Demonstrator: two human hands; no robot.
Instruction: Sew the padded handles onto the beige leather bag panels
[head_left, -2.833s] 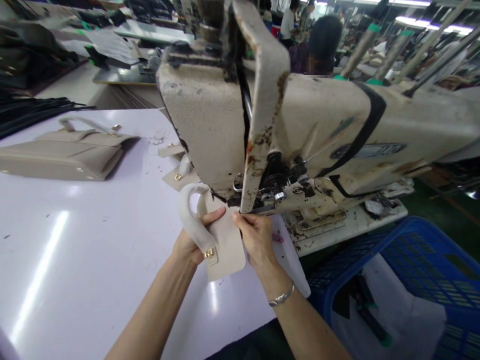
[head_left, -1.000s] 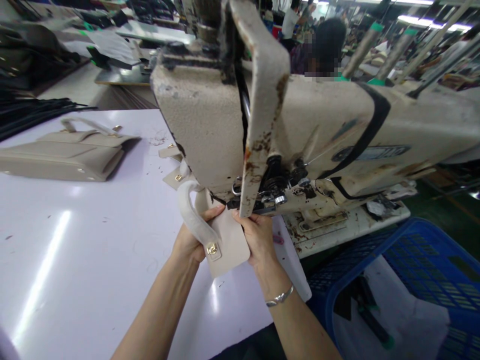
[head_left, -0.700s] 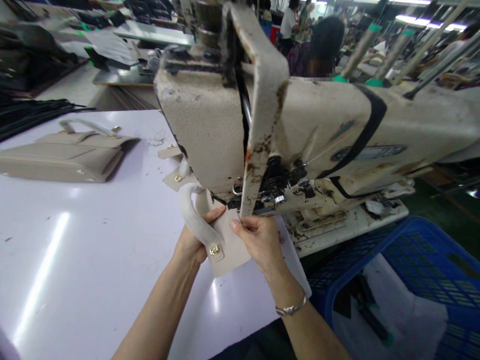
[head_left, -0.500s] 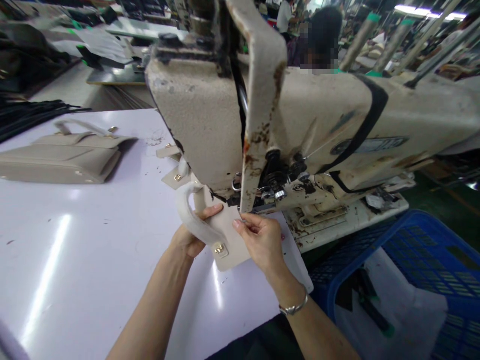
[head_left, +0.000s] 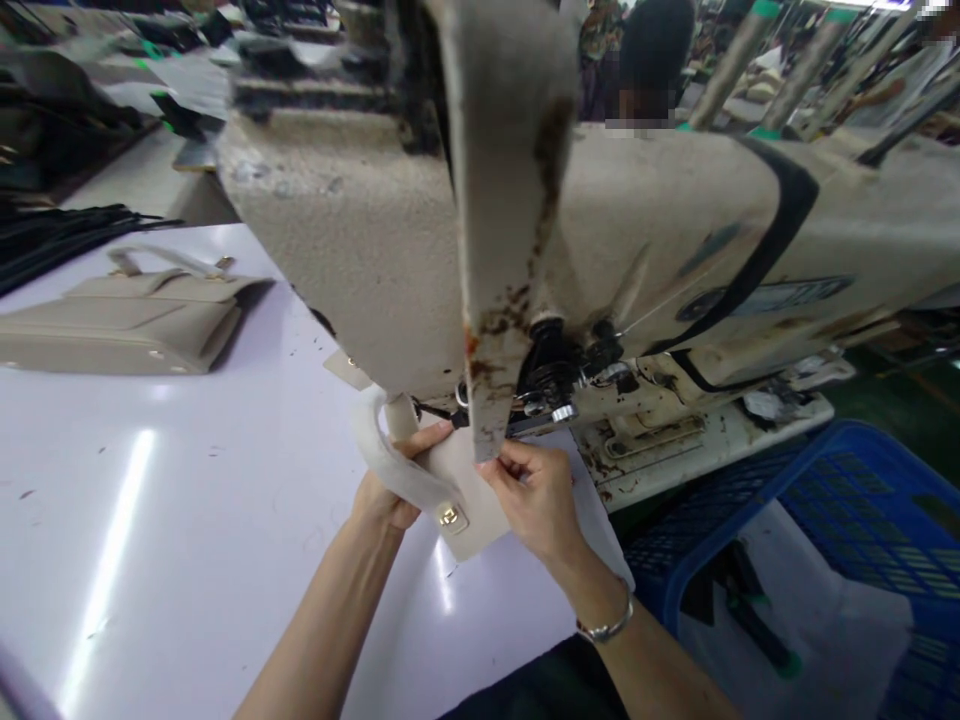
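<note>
Your left hand (head_left: pixel 386 495) and right hand (head_left: pixel 536 495) pinched the panel (head_left: pixel 472 505) under the sewing machine (head_left: pixel 390 250); fingertips so near the needle risked a puncture

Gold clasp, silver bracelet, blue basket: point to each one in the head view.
Gold clasp (head_left: pixel 449 517), head view, its centre.
Silver bracelet (head_left: pixel 609 627), head view, the band at the wrist.
Blue basket (head_left: pixel 847 470), head view, its near wall.

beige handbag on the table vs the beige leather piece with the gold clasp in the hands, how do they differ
The beige handbag lies untouched on the white table, far left; the beige leather piece with the gold clasp is gripped by the left hand and right hand under the worn cream sewing machine. The handbag is an assembled, boxy bag; the piece is a flat panel with a wrapped handle. Both share colour and gold hardware.
</note>
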